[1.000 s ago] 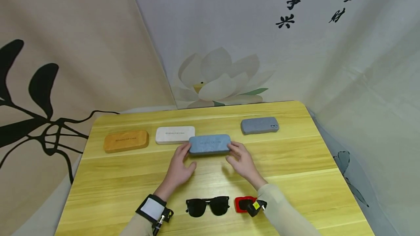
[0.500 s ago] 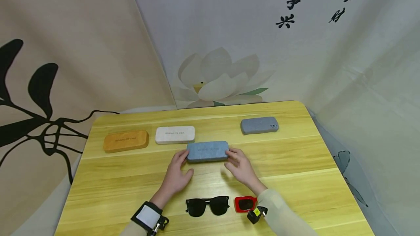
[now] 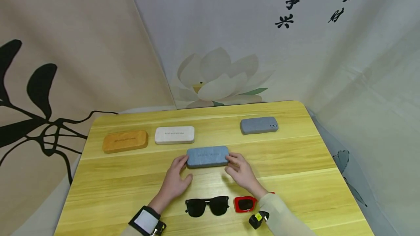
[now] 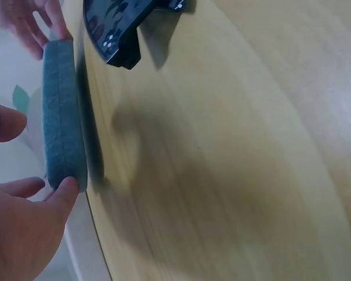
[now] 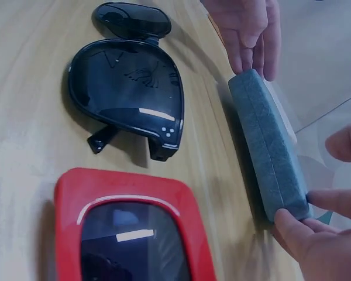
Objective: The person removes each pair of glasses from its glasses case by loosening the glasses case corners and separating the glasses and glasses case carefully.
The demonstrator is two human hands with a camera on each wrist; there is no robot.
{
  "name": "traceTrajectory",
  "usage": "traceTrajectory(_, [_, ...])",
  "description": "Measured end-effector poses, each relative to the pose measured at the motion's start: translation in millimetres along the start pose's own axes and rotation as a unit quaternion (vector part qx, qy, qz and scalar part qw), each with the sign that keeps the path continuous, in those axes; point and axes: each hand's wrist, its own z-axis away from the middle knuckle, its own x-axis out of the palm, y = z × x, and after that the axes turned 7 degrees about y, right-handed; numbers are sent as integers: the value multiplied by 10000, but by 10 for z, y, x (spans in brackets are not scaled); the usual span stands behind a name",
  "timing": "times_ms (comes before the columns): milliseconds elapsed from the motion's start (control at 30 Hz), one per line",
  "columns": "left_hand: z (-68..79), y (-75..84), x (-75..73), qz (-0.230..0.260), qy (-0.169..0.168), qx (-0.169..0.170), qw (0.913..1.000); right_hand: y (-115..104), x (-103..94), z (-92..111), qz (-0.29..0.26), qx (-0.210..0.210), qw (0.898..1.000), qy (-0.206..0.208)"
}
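Observation:
A blue glasses case (image 3: 207,156) lies lengthwise between my two hands near the middle of the table. Fingertips of my left hand (image 3: 174,181) press its left end, with the thumb standing apart from it. My right hand (image 3: 242,172) touches the opposite end with its fingertips, its thumb also free. In the left wrist view a dark shadow runs along the underside of the case (image 4: 63,117); I cannot tell whether it touches the table. Closer to me are black sunglasses (image 3: 207,207) and red-framed sunglasses (image 3: 245,204), the latter partly covered by my right sleeve.
Along the far side of the wooden table (image 3: 295,192) lie an orange glasses case (image 3: 125,141), a white glasses case (image 3: 174,135) and a grey glasses case (image 3: 259,125). A printed curtain (image 3: 216,46) hangs behind the table.
Both hands have drawn the blue glasses case toward me, with a slight shift left. It no longer overlaps the white case in the head view. The sunglasses have stayed put.

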Motion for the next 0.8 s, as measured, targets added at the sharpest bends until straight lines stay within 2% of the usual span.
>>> traceTrajectory(333, [63, -17, 29, 265, -66, -110, 9996, -4, -20, 90, -202, 175, 9996, -115])
traceTrajectory(600, [87, -25, 23, 230, -62, 14, 9997, 23, -15, 112, -180, 182, 9996, -127])
traceTrajectory(800, [60, -59, 29, 21, -49, 67, 10000, 33, -25, 82, 345, -104, 9993, -115])
